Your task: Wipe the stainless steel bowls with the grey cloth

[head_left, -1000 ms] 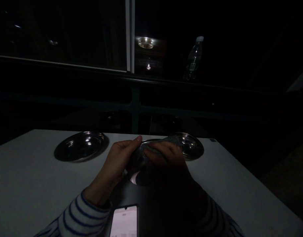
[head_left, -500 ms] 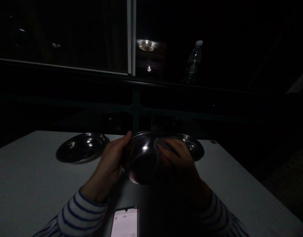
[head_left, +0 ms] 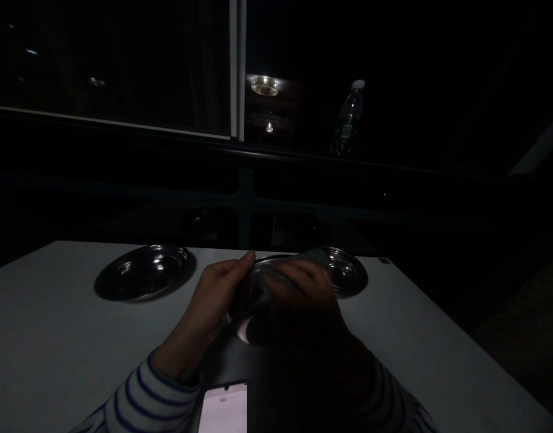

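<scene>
My left hand grips the left rim of a shiny metal bowl, thumb on top, and holds it tilted above the table. A greyish cloth is in my right hand, whose bent fingers press it against the bowl's surface. Much of the bowl is covered by that hand or lost in shadow. To the left lies a wide metal dish. Another metal dish sits behind my right hand, partly hidden by it.
Below the bowl, a phone with a lit screen lies on the white table. Beyond the table's far edge, a clear plastic bottle with a white cap stands by the dark window. The surroundings are very dim.
My right hand has moved left across the bowl with the cloth, covering more of it. The bowl is tilted a little differently, and the view has shifted slightly.
</scene>
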### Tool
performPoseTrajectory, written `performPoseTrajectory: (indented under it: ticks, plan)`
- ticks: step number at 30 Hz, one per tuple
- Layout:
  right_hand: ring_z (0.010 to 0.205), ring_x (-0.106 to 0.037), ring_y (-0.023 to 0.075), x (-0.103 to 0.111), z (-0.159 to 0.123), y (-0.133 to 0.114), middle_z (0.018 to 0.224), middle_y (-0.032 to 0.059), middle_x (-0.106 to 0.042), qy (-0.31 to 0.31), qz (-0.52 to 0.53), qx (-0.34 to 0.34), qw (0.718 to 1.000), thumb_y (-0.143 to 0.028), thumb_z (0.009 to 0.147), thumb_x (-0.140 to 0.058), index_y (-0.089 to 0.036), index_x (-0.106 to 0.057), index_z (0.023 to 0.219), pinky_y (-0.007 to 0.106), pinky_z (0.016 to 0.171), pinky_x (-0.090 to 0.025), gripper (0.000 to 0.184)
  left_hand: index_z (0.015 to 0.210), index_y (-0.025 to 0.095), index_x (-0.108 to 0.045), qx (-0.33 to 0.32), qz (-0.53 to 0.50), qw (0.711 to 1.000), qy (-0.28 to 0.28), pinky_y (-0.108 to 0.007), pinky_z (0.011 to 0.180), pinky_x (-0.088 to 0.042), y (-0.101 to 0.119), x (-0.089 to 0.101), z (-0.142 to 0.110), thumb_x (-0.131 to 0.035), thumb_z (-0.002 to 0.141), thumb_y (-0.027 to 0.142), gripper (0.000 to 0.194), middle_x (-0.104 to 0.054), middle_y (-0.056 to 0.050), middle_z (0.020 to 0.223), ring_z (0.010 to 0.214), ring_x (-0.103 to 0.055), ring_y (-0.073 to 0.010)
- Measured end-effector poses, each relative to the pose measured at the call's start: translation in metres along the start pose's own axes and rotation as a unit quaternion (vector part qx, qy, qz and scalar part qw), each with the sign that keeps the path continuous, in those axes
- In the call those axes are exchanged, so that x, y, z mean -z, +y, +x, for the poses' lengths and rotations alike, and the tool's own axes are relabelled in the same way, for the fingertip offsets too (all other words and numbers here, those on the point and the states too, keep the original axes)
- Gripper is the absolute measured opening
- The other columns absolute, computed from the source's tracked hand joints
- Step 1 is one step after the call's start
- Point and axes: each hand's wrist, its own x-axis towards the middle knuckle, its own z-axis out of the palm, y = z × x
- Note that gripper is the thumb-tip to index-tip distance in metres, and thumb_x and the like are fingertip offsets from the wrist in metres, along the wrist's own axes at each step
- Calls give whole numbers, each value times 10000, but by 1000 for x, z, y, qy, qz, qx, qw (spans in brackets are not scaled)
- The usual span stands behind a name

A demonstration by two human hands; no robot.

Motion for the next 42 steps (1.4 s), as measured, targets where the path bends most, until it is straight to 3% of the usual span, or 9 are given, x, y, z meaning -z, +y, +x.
performPoseTrajectory:
  ticks: [3,8,14,21,25,29,34,36,42]
  plan:
    - [1079,-460,213,-1,-2,-1,1183,46,-558,-18,10,13,1000,-291,889,-409,-223,-521,1152,399,862,-393,294,530,139,-609,-5,10,1000,1,-200,392,-305,2,3,0,-694,617,428,313,-545,11,431,393,-472,-93]
    - [1123,-435,202,2,-1,13,1201,109,-522,29,40,-55,997,-194,900,-355,-140,-480,1214,401,935,-378,342,528,144,-608,-4,-42,998,50,-198,433,-365,10,7,3,-687,629,418,303,-588,7,477,431,-513,-95]
    - [1107,-458,209,1,5,-2,1179,66,-569,-24,17,-21,999,-256,903,-370,-175,-544,1146,413,920,-377,310,481,140,-572,27,-52,998,0,-183,380,-305,5,-2,-2,-681,660,362,305,-520,32,384,350,-427,-65]
    - [1245,-356,182,11,-25,18,1327,86,-439,-31,48,-107,993,-191,913,-339,-203,-326,1345,426,980,-371,432,589,135,-636,33,-83,995,36,-205,462,-401,10,7,1,-671,665,389,268,-603,-4,482,460,-545,-112]
    - [1194,-402,184,16,-3,9,1265,79,-505,-64,40,-86,993,-216,917,-329,-157,-459,1253,431,998,-345,365,583,133,-625,53,-72,996,-7,-203,455,-384,3,-6,-3,-662,674,393,278,-617,-8,502,456,-534,-104]
    - [1210,-393,168,15,2,8,1278,72,-498,-83,80,-48,992,-228,917,-342,-165,-473,1240,409,1004,-345,355,611,133,-630,49,-79,995,22,-208,447,-378,3,-4,-5,-686,646,376,252,-633,-11,524,457,-541,-109]
    - [1213,-395,141,16,-14,20,1287,90,-487,-53,105,-119,986,-195,917,-340,-140,-448,1258,367,1017,-341,361,634,126,-626,72,-85,993,48,-225,469,-395,3,-1,-9,-678,639,412,291,-637,-18,537,476,-563,-127]
    - [1188,-410,153,16,-7,15,1249,89,-519,-57,85,-96,990,-189,910,-341,-127,-493,1210,367,1011,-339,342,632,121,-622,67,-74,994,38,-225,478,-395,-1,-7,-11,-680,637,415,300,-639,-18,544,482,-561,-124]
    - [1028,-490,216,2,22,-26,1096,83,-599,-151,-19,101,983,-248,838,-443,-130,-592,1022,377,871,-411,264,547,143,-568,104,-136,985,22,-202,406,-363,-7,-17,-13,-650,666,384,281,-550,31,425,383,-498,-91]
